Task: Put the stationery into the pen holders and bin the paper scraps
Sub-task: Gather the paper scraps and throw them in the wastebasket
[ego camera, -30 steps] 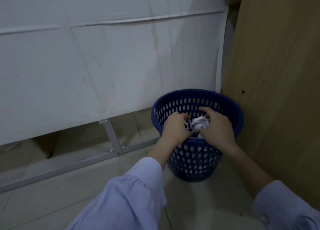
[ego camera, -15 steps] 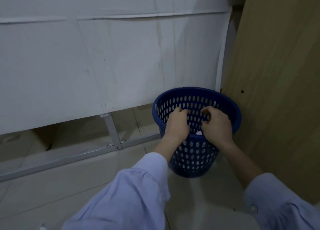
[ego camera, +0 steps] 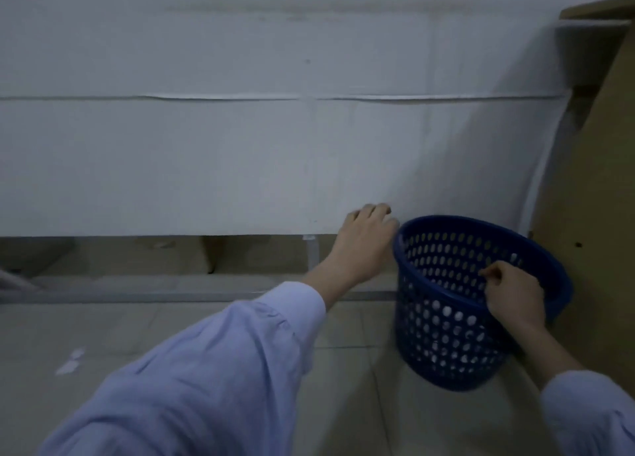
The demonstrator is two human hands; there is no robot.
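A blue perforated plastic bin (ego camera: 446, 338) stands on the tiled floor at the lower right, tilted a little. My right hand (ego camera: 513, 292) hangs over its near rim with the fingers curled; whether they hold anything is hidden. My left hand (ego camera: 366, 242) is outside the bin, just left of its rim, fingers relaxed and empty, in front of the white panel. No paper shows inside the bin from this angle. No stationery or pen holders are in view.
A white panel (ego camera: 240, 153) on a metal frame fills the back. A wooden board (ego camera: 591, 187) stands right of the bin. Two small white scraps (ego camera: 70, 361) lie on the floor at the lower left.
Both hands were in the bin holding crumpled paper; the paper is gone from view. My left hand has come out to the left, and my head has lifted.
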